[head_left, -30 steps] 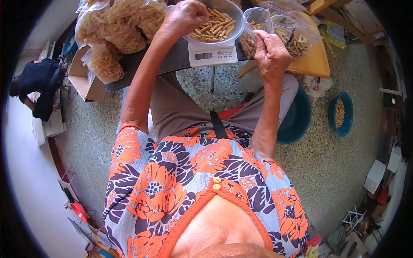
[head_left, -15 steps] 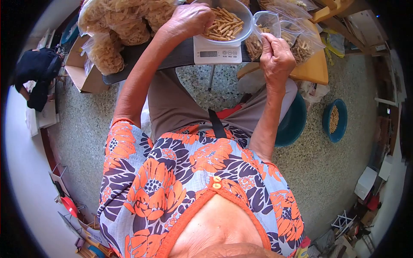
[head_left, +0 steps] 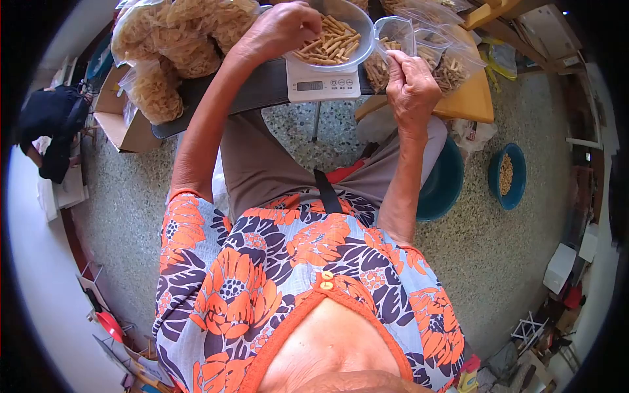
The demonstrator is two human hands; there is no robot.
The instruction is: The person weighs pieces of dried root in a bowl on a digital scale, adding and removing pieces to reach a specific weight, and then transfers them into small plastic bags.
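A clear plastic bowl [head_left: 367,44] of short brown sticks [head_left: 333,43] rests on a white digital scale [head_left: 324,86]. My left hand [head_left: 278,31] is over the bowl's left side with its fingers curled in; whether something is between them I cannot make out. To the right of the bowl, my right hand [head_left: 413,85] pinches the near edge of a clear plastic cup [head_left: 401,31]. Some sticks show in or behind the cup. Bags of similar sticks [head_left: 451,73] lie just beyond this hand.
Several bags of pale brown flat pieces [head_left: 157,95] are piled at the left of the dark table [head_left: 242,93]. An open cardboard box [head_left: 114,114] stands left of it. A wooden surface [head_left: 475,101] is on the right, with teal basins [head_left: 447,190] on the floor.
The whole view has shifted slightly. My left hand has lifted a little from the sticks, and its fingers look less tightly bunched. My right hand keeps its hold on the cup.
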